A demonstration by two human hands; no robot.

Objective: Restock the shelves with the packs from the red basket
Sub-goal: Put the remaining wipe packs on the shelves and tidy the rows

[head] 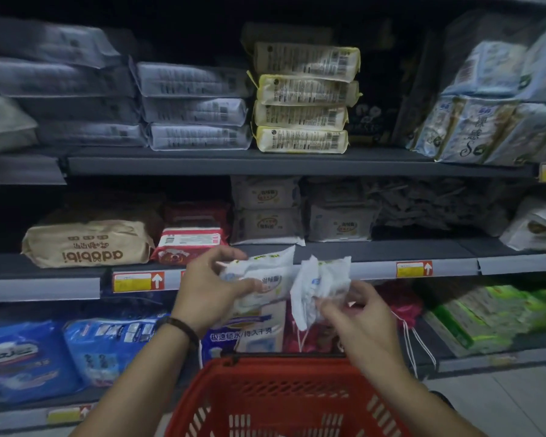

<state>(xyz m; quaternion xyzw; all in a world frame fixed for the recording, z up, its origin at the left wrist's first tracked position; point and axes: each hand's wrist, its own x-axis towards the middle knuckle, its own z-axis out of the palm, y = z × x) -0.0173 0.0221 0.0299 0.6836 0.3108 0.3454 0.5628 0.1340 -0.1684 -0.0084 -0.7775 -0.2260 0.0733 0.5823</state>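
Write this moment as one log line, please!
left hand: grips white pack | right hand: pinches second white pack | red basket: below hands | packs: not yet on shelf

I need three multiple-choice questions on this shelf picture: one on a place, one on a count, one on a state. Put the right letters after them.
1. Where does the brown pack lie?
A. on the floor
B. on the middle shelf
C. on a trolley

2. How many yellow-edged packs are stacked on the upper shelf?
A. two
B. four
C. six

3. What do the left hand and the right hand do?
A. both hang empty
B. only the left holds a pack
C. each grips a white pack

Answers: 1 B, it lies beside the red-and-white pack. 2 B, four lie one on another. 3 C, the right hand's pack is white too.
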